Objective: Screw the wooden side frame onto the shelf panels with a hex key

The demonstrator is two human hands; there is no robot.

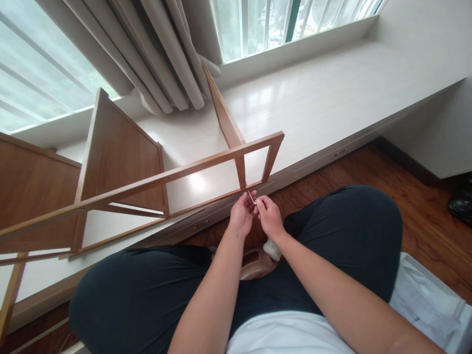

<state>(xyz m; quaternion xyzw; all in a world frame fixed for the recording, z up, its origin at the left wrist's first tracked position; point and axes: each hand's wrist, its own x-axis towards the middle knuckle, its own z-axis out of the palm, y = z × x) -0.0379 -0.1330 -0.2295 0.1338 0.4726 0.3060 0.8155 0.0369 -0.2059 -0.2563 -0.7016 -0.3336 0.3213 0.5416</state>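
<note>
A thin, bent metal hex key (251, 197) reaches up to the lower rail of a wooden shelf frame (206, 165), near the foot of an upright. My right hand (270, 216) is closed, pinching the bent end of the key between thumb and finger. On the other side, my left hand (241, 215) has its fingers curled round the key's shaft, just below the rail. The frame rests on its side on a white window ledge, its wooden panels (121, 152) standing up from it. Whatever the key's tip sits in is too small to make out.
Grey curtains (165, 54) hang behind the frame. The white ledge (313, 88) runs along the window, with drawers below. My crossed legs are close under my hands. A white box (429, 300) lies at the right on the wooden floor (427, 221), and a black bag (460, 201) lies farther back.
</note>
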